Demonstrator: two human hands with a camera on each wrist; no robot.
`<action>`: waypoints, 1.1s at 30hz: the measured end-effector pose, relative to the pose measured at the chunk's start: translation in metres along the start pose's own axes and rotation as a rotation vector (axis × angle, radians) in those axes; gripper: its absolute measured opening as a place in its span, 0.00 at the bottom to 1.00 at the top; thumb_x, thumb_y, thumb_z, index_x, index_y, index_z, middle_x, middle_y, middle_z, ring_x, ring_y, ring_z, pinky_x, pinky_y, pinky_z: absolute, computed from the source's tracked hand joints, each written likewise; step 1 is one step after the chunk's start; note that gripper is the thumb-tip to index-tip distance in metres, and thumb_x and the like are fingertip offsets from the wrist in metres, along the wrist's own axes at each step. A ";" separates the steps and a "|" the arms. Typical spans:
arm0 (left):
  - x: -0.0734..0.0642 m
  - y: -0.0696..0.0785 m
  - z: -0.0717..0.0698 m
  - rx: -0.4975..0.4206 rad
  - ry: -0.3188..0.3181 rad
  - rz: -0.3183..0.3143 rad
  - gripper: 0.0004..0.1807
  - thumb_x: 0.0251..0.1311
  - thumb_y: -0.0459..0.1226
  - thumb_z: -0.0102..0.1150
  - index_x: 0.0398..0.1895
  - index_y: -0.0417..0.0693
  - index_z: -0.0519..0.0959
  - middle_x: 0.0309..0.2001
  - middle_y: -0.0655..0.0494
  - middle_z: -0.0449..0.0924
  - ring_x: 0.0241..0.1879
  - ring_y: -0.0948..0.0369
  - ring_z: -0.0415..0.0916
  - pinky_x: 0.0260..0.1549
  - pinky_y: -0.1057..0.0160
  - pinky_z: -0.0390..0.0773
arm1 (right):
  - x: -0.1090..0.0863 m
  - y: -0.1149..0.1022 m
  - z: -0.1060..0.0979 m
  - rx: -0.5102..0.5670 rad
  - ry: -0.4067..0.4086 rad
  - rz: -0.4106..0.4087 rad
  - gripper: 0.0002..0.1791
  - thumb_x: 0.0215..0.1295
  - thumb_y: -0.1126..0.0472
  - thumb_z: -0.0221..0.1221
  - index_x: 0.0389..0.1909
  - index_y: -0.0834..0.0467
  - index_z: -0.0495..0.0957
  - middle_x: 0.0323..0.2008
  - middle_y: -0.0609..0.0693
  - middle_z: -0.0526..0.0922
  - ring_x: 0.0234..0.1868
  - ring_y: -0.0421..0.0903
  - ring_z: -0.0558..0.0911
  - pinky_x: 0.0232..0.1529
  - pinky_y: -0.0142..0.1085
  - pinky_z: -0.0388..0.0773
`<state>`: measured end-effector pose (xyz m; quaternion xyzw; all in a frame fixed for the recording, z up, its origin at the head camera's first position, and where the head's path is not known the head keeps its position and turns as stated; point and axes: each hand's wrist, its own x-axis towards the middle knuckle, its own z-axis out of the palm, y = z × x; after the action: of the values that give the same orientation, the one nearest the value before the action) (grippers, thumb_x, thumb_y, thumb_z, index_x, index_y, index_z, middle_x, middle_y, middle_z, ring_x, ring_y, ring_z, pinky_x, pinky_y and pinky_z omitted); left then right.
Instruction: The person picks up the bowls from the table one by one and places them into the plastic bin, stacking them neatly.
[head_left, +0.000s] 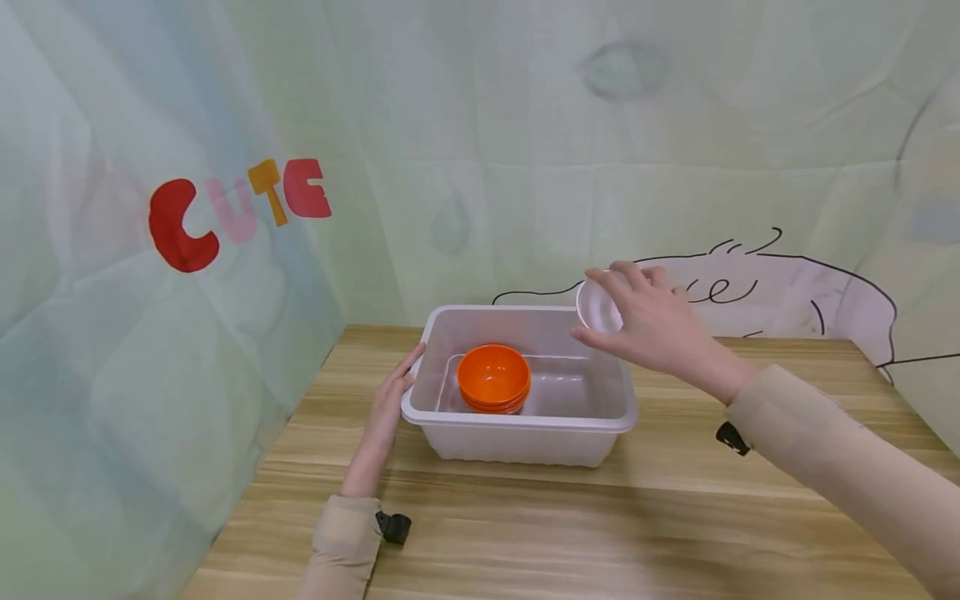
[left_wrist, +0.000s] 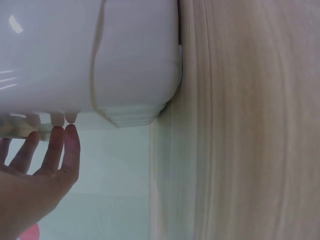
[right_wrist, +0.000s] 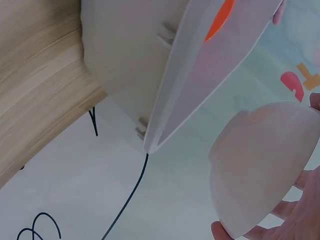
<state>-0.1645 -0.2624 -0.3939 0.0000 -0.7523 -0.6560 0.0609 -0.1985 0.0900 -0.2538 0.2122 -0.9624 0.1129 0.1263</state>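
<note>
A translucent white plastic bin (head_left: 517, 442) stands on the table, with a stack of orange bowls (head_left: 495, 379) inside toward its left. My right hand (head_left: 652, 321) grips a small white bowl (head_left: 596, 307) by its rim, above the bin's back right corner. The bowl is tipped on its side, and the right wrist view shows its rounded outside (right_wrist: 265, 160) with fingers and thumb spread around the rim. At the bin's left side, my left hand (head_left: 386, 400) rests against the wall. Its fingers (left_wrist: 52, 152) are extended, fingertips at the outer wall in the left wrist view.
The wood-grain table (head_left: 525, 533) extends in front of the bin and to both sides. A pale printed cloth (head_left: 450, 167) hangs behind and along the left, with the coloured letters CUTE (head_left: 183, 229) on it.
</note>
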 end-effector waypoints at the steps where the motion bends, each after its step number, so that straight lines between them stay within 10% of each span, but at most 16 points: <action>1: 0.000 0.000 0.000 -0.003 -0.002 0.003 0.26 0.69 0.42 0.37 0.70 0.64 0.65 0.73 0.65 0.59 0.75 0.59 0.49 0.72 0.44 0.48 | 0.002 -0.002 0.000 0.002 -0.003 -0.003 0.47 0.53 0.23 0.50 0.71 0.42 0.59 0.69 0.53 0.61 0.65 0.64 0.61 0.53 0.66 0.63; 33: 0.002 -0.003 0.001 -0.009 0.009 0.005 0.25 0.70 0.42 0.37 0.69 0.65 0.66 0.73 0.67 0.59 0.75 0.61 0.50 0.71 0.45 0.50 | 0.037 -0.052 0.024 0.118 -0.067 -0.086 0.45 0.53 0.25 0.51 0.71 0.40 0.58 0.68 0.49 0.62 0.63 0.60 0.63 0.52 0.62 0.66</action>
<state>-0.1673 -0.2620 -0.3972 0.0010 -0.7490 -0.6592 0.0661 -0.2127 0.0231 -0.2568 0.2640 -0.9478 0.1567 0.0862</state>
